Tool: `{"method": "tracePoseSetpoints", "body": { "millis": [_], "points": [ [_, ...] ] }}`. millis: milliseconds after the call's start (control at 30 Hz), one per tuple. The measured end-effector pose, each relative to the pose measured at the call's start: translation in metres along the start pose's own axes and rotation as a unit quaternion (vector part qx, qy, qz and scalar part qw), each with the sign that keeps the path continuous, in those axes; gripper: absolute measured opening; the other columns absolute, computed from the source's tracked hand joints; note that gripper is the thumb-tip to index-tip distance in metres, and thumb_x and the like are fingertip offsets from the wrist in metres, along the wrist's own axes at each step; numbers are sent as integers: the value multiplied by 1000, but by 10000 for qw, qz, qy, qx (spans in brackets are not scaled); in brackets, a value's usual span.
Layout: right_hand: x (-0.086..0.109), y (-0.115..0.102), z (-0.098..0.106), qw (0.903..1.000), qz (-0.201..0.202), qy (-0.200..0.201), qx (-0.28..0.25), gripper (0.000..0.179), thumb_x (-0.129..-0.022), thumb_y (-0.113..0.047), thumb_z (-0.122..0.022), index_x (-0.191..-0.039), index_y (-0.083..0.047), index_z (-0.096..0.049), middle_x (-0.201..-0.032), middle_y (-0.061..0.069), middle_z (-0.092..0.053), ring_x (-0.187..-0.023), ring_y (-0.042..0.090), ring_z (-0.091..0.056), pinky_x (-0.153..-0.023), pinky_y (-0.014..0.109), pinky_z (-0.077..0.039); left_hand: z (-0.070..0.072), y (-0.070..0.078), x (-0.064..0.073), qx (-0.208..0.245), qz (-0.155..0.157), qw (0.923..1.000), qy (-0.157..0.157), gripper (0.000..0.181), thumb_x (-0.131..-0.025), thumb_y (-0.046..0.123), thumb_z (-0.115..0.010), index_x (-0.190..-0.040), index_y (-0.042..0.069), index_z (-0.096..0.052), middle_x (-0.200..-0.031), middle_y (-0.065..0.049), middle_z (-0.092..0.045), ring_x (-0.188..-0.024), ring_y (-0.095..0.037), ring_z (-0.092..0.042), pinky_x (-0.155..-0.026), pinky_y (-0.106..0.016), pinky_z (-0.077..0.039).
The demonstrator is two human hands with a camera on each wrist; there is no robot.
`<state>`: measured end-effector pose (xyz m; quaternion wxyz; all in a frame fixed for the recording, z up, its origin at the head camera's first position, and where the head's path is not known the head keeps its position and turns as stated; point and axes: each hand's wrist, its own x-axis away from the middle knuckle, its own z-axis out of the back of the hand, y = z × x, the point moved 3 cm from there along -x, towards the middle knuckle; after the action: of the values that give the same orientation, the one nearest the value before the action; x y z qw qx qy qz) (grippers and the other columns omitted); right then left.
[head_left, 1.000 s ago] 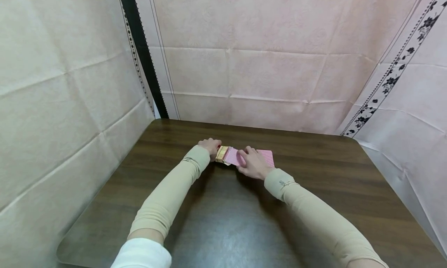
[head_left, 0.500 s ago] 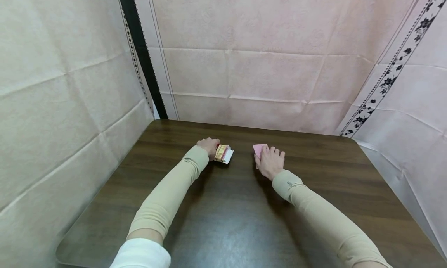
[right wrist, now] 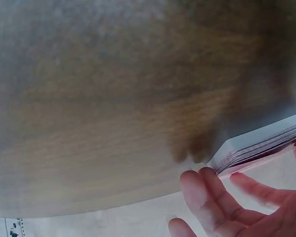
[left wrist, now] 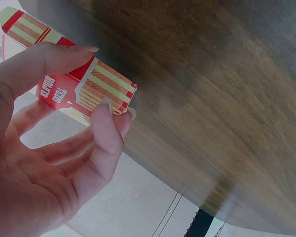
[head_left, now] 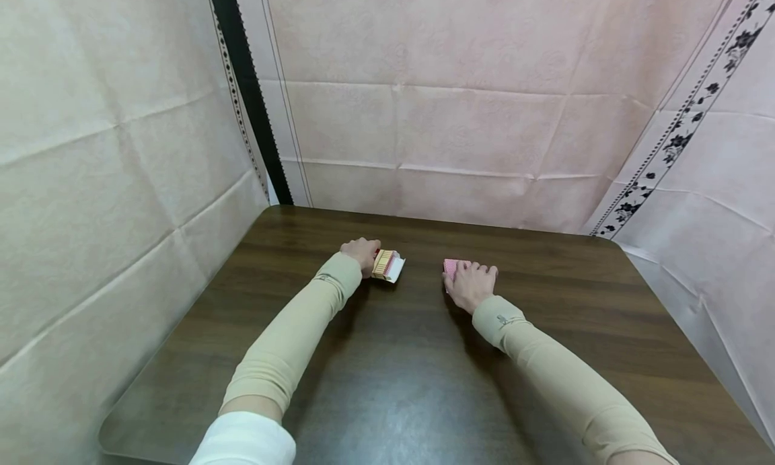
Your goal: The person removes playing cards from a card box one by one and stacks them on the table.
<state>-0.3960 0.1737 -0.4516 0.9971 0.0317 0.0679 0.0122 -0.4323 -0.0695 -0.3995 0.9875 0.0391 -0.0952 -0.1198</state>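
Observation:
My left hand (head_left: 361, 255) grips a small card box (head_left: 387, 266), striped yellow and red with a white flap open at its right end. In the left wrist view the thumb lies across the red front of the box (left wrist: 104, 85), while curled fingers meet its other side. Farther right, my right hand (head_left: 471, 287) holds a deck of playing cards (head_left: 451, 266) with pink patterned backs. The right wrist view catches the layered edges of the deck (right wrist: 261, 148) between the fingers; part of it runs out of frame. A gap of table separates deck and box.
Both hands are over the far half of a dark brown wooden table (head_left: 363, 398) with rounded corners. Pale cloth (head_left: 460, 128) hangs behind it and along both sides, with a black strip (head_left: 254, 95) at the back left.
The right hand has drawn the deck away from the box's open end to the right, and the cards now lie squarer under its fingers. The left hand and box stay nearly still.

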Motion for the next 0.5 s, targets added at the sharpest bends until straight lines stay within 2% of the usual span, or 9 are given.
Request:
{"method": "tracePoseSetpoints", "body": {
  "millis": [100,233,333,433,500],
  "points": [
    [-1,-1,2,10000,10,15,14,59,-97,-56,-38,-120,-4,-55,-107,27,-61,-95,44,-60,-81,56,-38,4,2,6,-20,-81,10000,50,44,-82,10,-66,-123,15,-54,-117,-13,-61,-100,-28,-57,-85,-46,-48],
    [-4,-6,10,9988,273,367,-170,55,-97,-53,-41,-120,-4,-56,-111,25,-60,-103,44,-56,-85,57,-39,4,4,6,-92,-92,9999,57,44,-84,10,-65,-126,16,-54,-120,-13,-60,-104,-28,-57,-86,-46,-49],
    [-3,-16,18,9907,1048,689,-522,45,-98,-42,-46,-122,-6,-57,-115,22,-58,-108,40,-52,-88,55,-40,0,3,-2,-143,-28,9999,5,44,-83,10,-65,-125,17,-54,-122,-13,-60,-105,-28,-57,-86,-46,-49],
    [0,-33,26,9722,2021,801,-872,36,-95,-29,-53,-126,-10,-59,-116,17,-57,-109,35,-51,-87,50,-44,-6,3,-12,-167,10,9999,-20,44,-81,9,-67,-122,17,-56,-122,-12,-61,-105,-28,-58,-84,-47,-50],
    [2,-45,29,9600,2525,738,-957,39,-92,-20,-56,-130,-13,-59,-118,17,-57,-110,34,-51,-88,48,-46,-9,5,-16,-151,-34,9999,6,42,-81,9,-67,-121,18,-57,-121,-12,-61,-104,-28,-58,-83,-47,-50]
  ]
}}
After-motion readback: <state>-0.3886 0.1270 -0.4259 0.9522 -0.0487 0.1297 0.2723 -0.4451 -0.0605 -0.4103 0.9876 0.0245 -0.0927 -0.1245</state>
